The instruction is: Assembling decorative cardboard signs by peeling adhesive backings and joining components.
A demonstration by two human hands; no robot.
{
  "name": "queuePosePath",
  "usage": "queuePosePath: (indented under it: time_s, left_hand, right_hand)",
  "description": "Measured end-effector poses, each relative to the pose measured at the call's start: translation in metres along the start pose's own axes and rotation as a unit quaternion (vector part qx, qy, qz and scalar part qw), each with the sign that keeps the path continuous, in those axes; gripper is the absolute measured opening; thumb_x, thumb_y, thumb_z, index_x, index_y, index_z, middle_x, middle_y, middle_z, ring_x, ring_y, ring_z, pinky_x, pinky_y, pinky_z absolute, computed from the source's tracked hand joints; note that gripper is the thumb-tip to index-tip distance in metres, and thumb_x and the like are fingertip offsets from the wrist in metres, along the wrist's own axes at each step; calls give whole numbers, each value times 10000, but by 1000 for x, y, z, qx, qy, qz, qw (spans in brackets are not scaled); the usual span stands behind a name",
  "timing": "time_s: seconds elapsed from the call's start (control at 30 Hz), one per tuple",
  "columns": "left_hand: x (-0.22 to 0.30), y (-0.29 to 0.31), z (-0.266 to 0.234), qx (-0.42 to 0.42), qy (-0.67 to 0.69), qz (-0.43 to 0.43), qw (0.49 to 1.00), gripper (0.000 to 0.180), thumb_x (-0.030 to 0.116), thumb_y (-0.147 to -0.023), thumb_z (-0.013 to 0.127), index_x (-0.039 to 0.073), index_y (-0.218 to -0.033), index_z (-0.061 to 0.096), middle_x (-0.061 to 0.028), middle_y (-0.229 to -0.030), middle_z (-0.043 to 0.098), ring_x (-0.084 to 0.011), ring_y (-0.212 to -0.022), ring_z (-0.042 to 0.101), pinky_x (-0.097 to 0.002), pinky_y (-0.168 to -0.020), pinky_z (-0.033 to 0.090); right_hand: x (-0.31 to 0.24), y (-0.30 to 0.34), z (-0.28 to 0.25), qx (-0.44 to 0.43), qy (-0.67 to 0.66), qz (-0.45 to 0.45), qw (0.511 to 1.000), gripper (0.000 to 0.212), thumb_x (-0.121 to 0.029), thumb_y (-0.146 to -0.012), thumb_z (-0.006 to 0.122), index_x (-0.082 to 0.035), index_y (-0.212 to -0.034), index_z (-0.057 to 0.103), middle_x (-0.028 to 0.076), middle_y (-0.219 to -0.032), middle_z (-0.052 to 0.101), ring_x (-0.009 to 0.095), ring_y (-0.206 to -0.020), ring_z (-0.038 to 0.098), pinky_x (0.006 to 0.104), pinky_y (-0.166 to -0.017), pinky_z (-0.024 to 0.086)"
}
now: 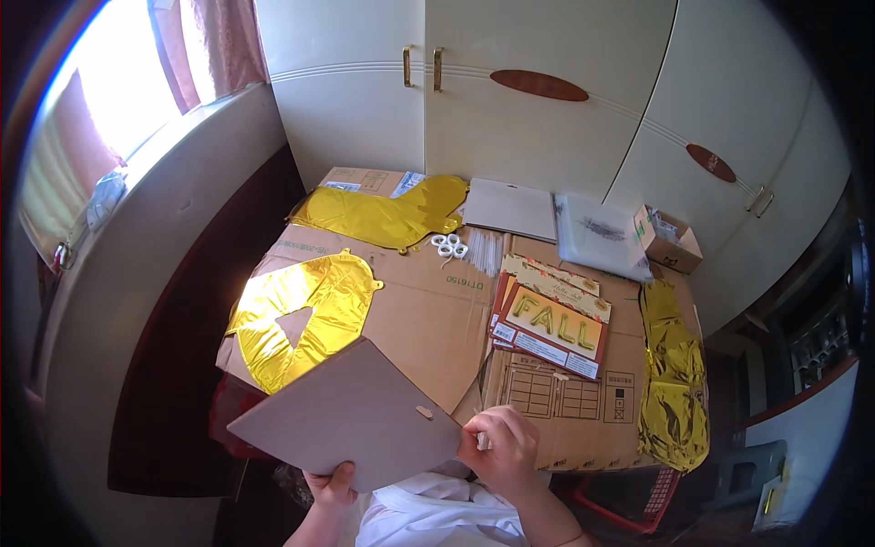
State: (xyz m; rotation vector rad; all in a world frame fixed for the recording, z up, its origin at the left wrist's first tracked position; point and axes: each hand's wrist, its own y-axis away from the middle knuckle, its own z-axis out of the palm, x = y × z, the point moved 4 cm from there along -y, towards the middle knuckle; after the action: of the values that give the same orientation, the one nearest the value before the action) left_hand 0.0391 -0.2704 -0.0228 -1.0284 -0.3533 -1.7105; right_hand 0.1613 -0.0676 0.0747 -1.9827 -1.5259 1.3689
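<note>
- Grey board (342, 415) is sitting at 7 o'clock in the view, held over the near edge of the cardboard covering (419, 310).
- The left hand (333, 483) is pinching its near edge at 6 o'clock, thumb on top; the fingers beneath are hiding under the board.
- The right hand (503, 445) is pinching the board's 3 o'clock corner between thumb and forefinger, covering it; a pale bit (483, 440) among the fingers is showing too small to make out.
- The board is blocking the near part of a gold foil shape (351, 296) at its 11 o'clock, where glare is washing out the foil's left side.
- One board corner is pointing to 12 o'clock, another to 9; the far-left edge is running from 8 toward 2.
- A slot (425, 413) is lying beside the edge facing 1 to 2 o'clock; with the near side partly covered, I cannot tell the long axis surely.
- At 2 o'clock from the board, printed packets (551, 314) are overlapping, the lower ones mostly hidden.
</note>
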Motion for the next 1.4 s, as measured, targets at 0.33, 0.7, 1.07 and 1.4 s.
queuePosePath:
  time_s: [0.33, 0.7, 1.07, 1.4]
  left_hand:
    - [-6, -9, 2, 10, 123, -86, 989, 311, 15, -795, 651, 50, -1093, 569, -98, -1029, 627, -219, -928, 621, -363, -799, 521]
    - [1, -11, 3, -19, 57, -41, 997, 366, 80, -784, 683, 45, -1122, 546, -100, -1059, 611, -254, -951, 613, -399, -817, 514]
    - [12, 8, 7, -5, -57, 46, 997, 436, 86, -782, 681, 28, -1169, 490, -113, -1074, 585, -223, -970, 586, -363, -840, 483]
    - [10, 8, 19, 66, 25, -83, 994, 372, 82, -776, 670, 25, -1117, 533, -116, -1034, 608, -234, -926, 614, -371, -802, 516]
  right_hand:
    - [23, 20, 13, -83, -394, 310, 861, 32, 1, -748, 609, -20, -772, 610, 28, -724, 595, 62, -612, 529, 192, -551, 422]
    - [-9, -15, -14, -56, -92, 17, 994, 165, 20, -622, 699, -62, -759, 659, 46, -677, 618, 156, -566, 579, 245, -514, 464]
    - [-22, -10, -14, -21, 147, -99, 984, 158, -69, -663, 695, -95, -785, 598, 6, -732, 576, 174, -639, 582, 284, -575, 460]
    - [-16, -4, -7, 54, 136, -134, 980, 134, -36, -640, 665, -86, -740, 590, 1, -713, 561, 162, -623, 575, 270, -547, 443]
